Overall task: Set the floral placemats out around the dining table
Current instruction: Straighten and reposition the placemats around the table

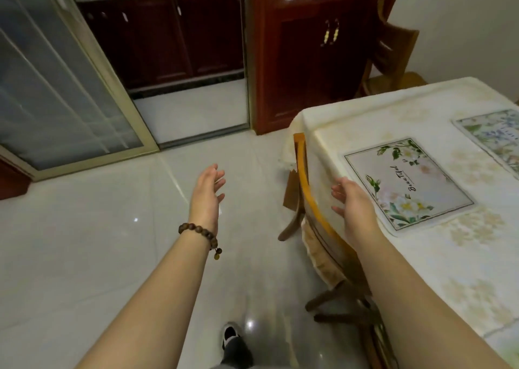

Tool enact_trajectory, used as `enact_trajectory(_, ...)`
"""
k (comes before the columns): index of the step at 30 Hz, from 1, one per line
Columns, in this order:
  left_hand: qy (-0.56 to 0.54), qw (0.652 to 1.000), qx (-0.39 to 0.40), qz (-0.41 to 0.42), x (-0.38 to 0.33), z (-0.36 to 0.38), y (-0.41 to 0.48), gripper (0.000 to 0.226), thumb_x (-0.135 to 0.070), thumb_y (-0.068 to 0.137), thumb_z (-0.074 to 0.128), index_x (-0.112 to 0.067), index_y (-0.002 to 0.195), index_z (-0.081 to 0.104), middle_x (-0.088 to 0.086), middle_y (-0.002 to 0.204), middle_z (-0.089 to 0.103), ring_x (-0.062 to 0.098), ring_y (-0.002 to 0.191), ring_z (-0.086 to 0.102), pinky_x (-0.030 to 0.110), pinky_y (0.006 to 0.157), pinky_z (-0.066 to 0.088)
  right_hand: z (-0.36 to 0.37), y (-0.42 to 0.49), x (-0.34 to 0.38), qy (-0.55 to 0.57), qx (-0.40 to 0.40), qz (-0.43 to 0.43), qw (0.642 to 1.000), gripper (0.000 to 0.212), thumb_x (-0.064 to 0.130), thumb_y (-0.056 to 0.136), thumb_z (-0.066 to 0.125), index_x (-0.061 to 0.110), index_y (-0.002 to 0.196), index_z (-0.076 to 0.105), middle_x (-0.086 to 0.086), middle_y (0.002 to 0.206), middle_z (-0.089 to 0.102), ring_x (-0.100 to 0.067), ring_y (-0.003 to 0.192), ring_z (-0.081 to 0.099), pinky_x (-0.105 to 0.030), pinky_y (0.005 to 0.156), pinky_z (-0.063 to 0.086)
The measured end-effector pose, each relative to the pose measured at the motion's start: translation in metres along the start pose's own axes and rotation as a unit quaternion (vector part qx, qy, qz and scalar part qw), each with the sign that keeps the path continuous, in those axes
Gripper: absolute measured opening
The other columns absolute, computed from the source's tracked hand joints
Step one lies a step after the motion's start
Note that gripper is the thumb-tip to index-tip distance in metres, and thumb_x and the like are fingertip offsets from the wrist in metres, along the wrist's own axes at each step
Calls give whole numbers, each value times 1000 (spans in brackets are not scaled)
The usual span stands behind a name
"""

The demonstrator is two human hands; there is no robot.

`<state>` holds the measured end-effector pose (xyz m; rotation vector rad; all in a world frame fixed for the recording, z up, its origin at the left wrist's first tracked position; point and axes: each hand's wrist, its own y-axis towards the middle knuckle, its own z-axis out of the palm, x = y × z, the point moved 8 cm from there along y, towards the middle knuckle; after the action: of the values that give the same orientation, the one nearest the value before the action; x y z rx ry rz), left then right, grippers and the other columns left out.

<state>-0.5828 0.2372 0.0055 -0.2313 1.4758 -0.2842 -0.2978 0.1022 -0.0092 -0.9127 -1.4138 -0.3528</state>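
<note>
Table [365,124]: 2 placemats [408,183], chair [309,200] tucked.

Counted in view
Two floral placemats [408,184] [494,139], two wooden chairs [314,208] [393,59] at 3 and 1 o'clock, two empty hands [207,189] [355,203].

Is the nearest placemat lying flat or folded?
Flat and spread: the placemat shows its whole printed face and all four borders on the tablecloth.

Just right of the right grip [351,200], a pale grey placemat [408,183] carries white and yellow blooms, green leaves and black script. Beyond it lies a blue-flowered placemat [494,135]. The counter [379,121] wears cream cloth with faint floral print.
</note>
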Motion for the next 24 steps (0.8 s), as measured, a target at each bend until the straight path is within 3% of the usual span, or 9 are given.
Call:
enact_trajectory(11, 22, 998, 49, -28, -13, -12, 89, 29, -38, 95, 43, -27, 120, 54, -8, 114, 61, 11, 113, 56, 34, 96, 44, 41, 28, 2, 13, -82, 7, 997, 42, 39, 96, 42, 15, 125, 58, -4, 121, 62, -20, 114, 57, -44, 98, 47)
enact_trajectory(14, 28, 996, 67, -46, -7, 6, 106, 33, -39, 96, 43, -25, 123, 54, -5, 117, 61, 13, 115, 55, 37, 99, 44, 39, 41, 5, 23, -93, 15, 995, 39, 38, 96, 42, 16, 123, 59, -4, 119, 62, -19, 113, 57, -42, 97, 47)
enact_trajectory(19, 51, 993, 98, -46, -9, 55, 142, 39, -37, 96, 41, -20, 129, 53, 1, 125, 60, 17, 118, 54, 42, 104, 41, 34, 81, 12, 56, -117, 24, 991, 26, 40, 88, 48, 26, 104, 63, 1, 110, 65, -16, 106, 60, -42, 93, 49)
enact_trajectory(24, 85, 984, 156, -22, -28, 132, 182, 36, -38, 97, 40, -23, 127, 53, -1, 126, 59, 16, 118, 53, 41, 104, 41, 24, 135, 23, 97, -142, 31, 985, 31, 38, 92, 49, 20, 113, 62, 2, 108, 64, -17, 108, 59, -42, 92, 48)
